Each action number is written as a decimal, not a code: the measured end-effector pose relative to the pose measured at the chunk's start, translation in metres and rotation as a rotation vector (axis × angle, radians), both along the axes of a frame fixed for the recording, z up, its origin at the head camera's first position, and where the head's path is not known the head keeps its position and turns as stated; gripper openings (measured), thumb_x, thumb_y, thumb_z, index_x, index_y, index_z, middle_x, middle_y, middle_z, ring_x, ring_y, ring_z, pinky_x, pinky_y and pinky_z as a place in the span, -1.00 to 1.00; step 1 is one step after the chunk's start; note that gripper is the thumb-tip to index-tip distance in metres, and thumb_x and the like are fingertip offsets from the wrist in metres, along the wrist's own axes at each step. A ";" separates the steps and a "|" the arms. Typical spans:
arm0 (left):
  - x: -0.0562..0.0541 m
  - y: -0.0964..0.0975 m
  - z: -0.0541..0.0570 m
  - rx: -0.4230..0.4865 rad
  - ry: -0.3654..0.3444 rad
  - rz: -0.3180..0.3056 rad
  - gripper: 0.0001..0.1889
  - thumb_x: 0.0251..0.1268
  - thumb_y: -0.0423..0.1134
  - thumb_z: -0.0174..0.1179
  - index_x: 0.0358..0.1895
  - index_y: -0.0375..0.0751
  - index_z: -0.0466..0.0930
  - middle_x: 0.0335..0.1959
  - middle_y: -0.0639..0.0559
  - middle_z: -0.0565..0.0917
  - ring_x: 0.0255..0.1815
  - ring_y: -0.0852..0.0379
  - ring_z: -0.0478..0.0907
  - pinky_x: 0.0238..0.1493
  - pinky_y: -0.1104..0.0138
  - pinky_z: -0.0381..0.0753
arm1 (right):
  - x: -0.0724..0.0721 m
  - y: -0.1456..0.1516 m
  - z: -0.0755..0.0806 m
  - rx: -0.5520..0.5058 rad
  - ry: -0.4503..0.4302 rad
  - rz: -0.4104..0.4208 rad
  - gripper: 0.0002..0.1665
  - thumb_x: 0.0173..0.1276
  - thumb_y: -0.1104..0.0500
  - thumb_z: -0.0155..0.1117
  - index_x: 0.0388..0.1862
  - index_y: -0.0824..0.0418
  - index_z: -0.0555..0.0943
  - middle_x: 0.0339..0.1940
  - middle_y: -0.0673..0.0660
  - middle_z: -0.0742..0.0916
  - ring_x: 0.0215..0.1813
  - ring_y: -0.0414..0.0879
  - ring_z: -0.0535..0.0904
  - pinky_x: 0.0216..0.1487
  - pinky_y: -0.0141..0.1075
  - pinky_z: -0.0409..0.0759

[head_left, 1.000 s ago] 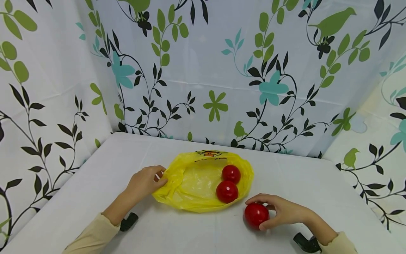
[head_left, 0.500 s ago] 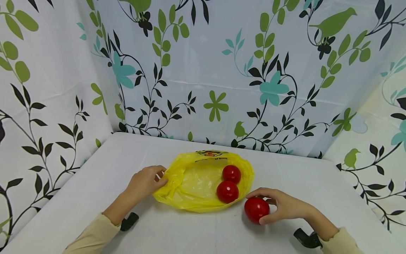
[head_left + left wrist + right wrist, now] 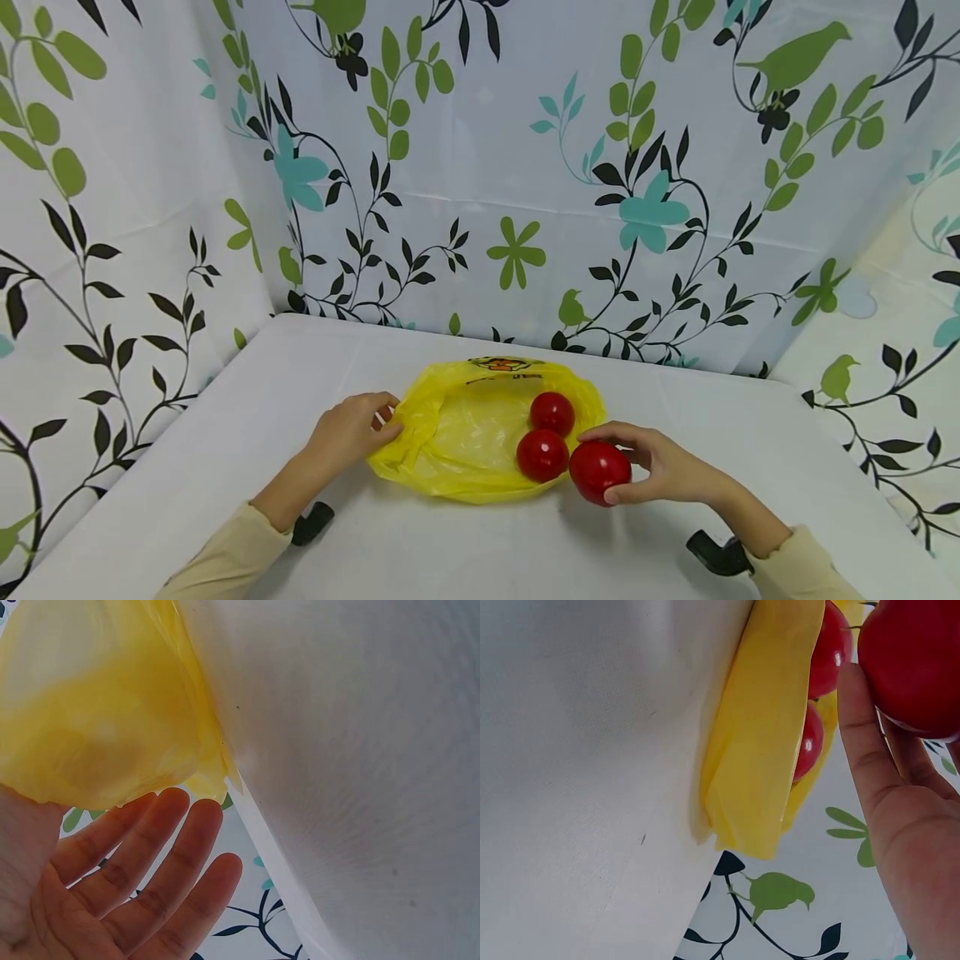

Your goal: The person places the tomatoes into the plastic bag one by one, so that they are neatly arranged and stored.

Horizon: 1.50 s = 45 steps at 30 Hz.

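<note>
In the head view, my left hand (image 3: 354, 433) pinches the left rim of a yellow plastic bag (image 3: 420, 471) lying with its mouth open. The left wrist view shows this hand's fingers (image 3: 199, 840) stretched out below the bag (image 3: 112, 720), with the thumb hidden. Two glossy red tomatoes, a rear one (image 3: 552, 413) and a front one (image 3: 542, 456), sit inside at the bag's right end. My right hand (image 3: 667, 471) grips a third red tomato (image 3: 600, 472) just above the table, beside the bag's right front rim. Seen from the right wrist, this tomato (image 3: 915, 660) rests against the fingers.
A white-covered table (image 3: 465, 550) lies under everything. Behind it and at both sides hangs a white curtain (image 3: 480, 167) printed with leaves and birds. Black wrist devices show under the left forearm (image 3: 312, 523) and the right forearm (image 3: 720, 553).
My right hand has raised the third tomato off the table and carried it leftward and away from me, up to the bag's rim. The left hand keeps its place on the bag.
</note>
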<state>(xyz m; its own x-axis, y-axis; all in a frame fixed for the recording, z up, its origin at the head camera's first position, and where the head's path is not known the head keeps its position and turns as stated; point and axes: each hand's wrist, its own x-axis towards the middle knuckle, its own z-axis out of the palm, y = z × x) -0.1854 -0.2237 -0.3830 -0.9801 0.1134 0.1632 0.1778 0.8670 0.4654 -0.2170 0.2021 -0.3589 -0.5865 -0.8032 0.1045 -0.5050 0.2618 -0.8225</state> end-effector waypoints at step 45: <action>0.002 0.000 0.000 -0.004 0.011 -0.006 -0.69 0.22 -0.19 0.34 -0.03 -0.27 0.65 -0.33 -0.01 0.67 -0.36 0.11 0.57 -0.39 0.26 0.60 | -0.048 -0.083 0.004 -0.019 -0.034 -0.258 -0.19 0.17 0.12 0.49 0.37 0.21 0.38 0.29 0.23 0.51 0.29 0.21 0.43 0.04 -0.11 0.64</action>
